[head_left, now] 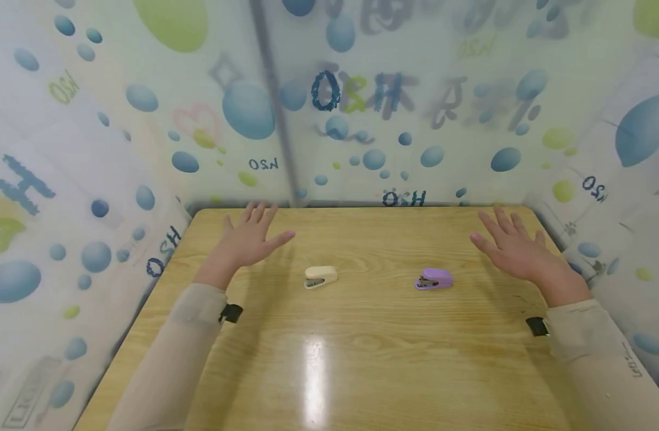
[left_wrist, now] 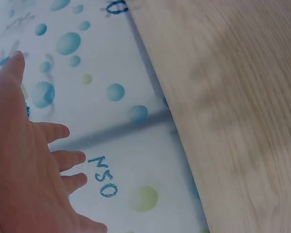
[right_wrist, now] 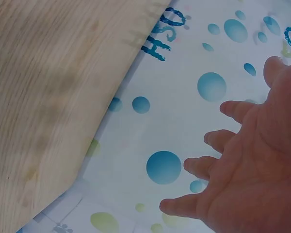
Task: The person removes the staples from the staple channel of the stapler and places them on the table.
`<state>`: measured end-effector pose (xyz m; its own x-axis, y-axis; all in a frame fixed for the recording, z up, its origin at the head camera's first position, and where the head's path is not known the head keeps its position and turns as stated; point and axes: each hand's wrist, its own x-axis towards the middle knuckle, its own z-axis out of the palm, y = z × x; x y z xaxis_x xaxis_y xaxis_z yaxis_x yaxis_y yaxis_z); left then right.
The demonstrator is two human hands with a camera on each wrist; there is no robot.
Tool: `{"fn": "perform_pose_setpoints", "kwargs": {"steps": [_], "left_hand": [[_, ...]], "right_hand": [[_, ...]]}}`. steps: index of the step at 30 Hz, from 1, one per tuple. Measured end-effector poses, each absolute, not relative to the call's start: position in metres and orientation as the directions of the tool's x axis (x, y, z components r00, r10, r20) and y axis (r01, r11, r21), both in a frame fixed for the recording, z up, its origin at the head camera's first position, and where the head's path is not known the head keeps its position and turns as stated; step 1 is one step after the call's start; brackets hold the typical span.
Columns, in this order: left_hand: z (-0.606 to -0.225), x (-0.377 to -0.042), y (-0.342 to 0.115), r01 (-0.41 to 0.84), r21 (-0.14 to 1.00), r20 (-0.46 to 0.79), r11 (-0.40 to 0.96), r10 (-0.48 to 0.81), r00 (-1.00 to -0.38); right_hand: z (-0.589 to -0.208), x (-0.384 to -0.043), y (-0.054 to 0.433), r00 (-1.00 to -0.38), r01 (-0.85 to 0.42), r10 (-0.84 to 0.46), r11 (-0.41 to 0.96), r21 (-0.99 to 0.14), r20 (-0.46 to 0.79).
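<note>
Two small staplers lie on the wooden table, one cream [head_left: 321,276] left of the middle and one purple [head_left: 434,278] to its right. My left hand [head_left: 248,239] hovers over the table's far left part, fingers spread, to the left of the cream stapler. On the other side my right hand [head_left: 515,248] is held out with spread fingers, to the right of the purple stapler. Both hands hold nothing. The wrist views show the left palm [left_wrist: 24,165] and the right palm [right_wrist: 252,160] with fingers apart; neither stapler appears there.
The wood-grain table [head_left: 372,371] ends at a back edge along a pale curtain [head_left: 448,54] printed with blue and green bubbles. Similar printed sheets [head_left: 65,179] close off the left and right sides. Black bands [head_left: 231,313] sit at the sleeve cuffs.
</note>
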<state>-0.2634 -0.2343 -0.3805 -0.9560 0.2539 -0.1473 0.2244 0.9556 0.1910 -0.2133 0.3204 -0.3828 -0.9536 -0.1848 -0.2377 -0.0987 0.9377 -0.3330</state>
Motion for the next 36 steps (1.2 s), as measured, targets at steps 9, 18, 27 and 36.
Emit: {"fn": "perform_pose_setpoints", "kwargs": {"steps": [9,18,27,36], "left_hand": [[-0.372,-0.26,-0.196,0.299,0.228,-0.13,0.927,0.333,-0.934],[-0.388,-0.26,-0.135,0.42,0.285,-0.145,0.861,0.472,-0.87],[-0.425,-0.258,-0.065,0.38,0.547,-0.207,0.746,0.56,-0.802],[-0.478,-0.246,0.002,0.15,0.806,-0.241,0.572,0.549,-0.8]], "right_hand": [[-0.381,-0.217,0.308,-0.952,-0.134,-0.216,0.932,-0.337,-0.217],[-0.391,-0.216,0.282,-0.944,-0.167,-0.262,0.905,-0.392,-0.203],[-0.405,-0.213,0.253,-0.893,-0.289,-0.421,0.806,-0.516,-0.157],[-0.426,-0.212,0.239,-0.901,-0.2,-0.384,0.78,-0.593,-0.201]]}}
